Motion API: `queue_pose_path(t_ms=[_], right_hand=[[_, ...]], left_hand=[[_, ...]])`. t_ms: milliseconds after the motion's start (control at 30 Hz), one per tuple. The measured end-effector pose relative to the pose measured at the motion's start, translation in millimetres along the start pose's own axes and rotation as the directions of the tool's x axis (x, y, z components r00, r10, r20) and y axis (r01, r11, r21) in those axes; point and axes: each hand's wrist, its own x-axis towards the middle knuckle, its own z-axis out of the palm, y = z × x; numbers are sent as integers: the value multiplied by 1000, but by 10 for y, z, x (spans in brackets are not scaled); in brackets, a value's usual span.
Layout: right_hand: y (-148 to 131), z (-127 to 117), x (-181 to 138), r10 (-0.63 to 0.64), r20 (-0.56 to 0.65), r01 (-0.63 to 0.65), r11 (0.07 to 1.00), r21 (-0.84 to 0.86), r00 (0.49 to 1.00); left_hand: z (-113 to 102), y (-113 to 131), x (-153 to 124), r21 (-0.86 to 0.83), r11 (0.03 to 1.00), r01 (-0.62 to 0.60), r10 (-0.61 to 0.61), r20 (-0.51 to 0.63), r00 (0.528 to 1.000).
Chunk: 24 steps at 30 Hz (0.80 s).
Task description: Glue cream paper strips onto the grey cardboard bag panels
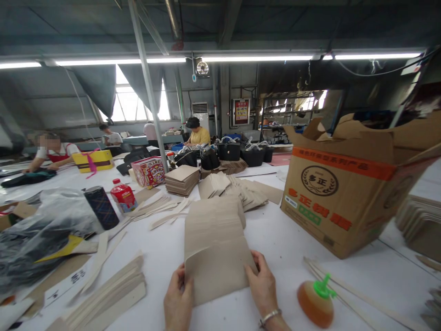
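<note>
Two-handed grip: the left hand (178, 299) pinched the left edge of a grey-brown sheet (220, 276) between thumb and fingers; the right hand (264, 286) pinched its right edge likewise.
Right wrist: a bracelet (270, 316) circled it.
Sheet's place: at the near middle of the white table (158, 257), its far edge lapping a row of overlapping sheets (213, 220).
Right of the hands: an amber squeeze bottle (314, 304) with a green nozzle, near the right hand.
Left of the hands: a bundle of strips (106, 294).
Beyond the row: a fanned pile (241, 189) and a neat stack of boards (182, 180).
Farther right: a large open carton (330, 197).
Far side: black bags (229, 151) and a person in yellow (200, 136).
</note>
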Motion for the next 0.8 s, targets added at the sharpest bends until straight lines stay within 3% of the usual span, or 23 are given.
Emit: queue_pose_path(t_ms=[233, 567, 800], right_hand=[[-40, -28, -19, 40, 63, -43, 998, 52, 997], [-105, -77, -7, 44, 110, -49, 998, 46, 993], [-188, -477, -303, 60, 153, -49, 996, -75, 986]], left_hand=[[-17, -9, -32, 4, 1000, -23, 23, 42, 999], [-16, 95, -96, 51, 998, -33, 32, 17, 999], [-236, 176, -532, 98, 995, 11, -25, 138, 990]])
